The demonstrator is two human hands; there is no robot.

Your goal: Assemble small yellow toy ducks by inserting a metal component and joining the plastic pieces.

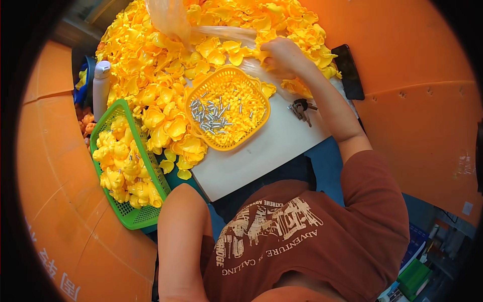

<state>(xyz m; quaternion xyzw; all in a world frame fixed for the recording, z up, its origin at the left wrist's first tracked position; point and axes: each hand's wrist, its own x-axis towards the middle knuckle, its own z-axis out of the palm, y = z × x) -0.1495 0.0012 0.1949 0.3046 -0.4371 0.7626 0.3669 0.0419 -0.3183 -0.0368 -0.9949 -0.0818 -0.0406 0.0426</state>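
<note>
At the far side of the white board point(226, 176), my right hand point(284, 56) reaches into a heap of thin yellow curved plastic shells point(146, 65). Its fingers are curled in at the edge of the shells, beside clear plastic film point(229, 33); what they hold, if anything, is hidden. My bent left arm point(182, 226) shows at the lower edge, but the left hand is out of sight. On the board stands a yellow basket point(232, 147) with many small yellow pieces point(236, 95) and short silvery metal pins point(209, 117) on their left side.
A green basket point(143, 221) of yellow molded figures point(123, 166) stands at the left. Behind it is a pale bottle point(101, 85). Keys point(302, 109) lie by my right forearm, with a black phone point(348, 72) farther right. Orange panels point(422, 131) flank the work surface.
</note>
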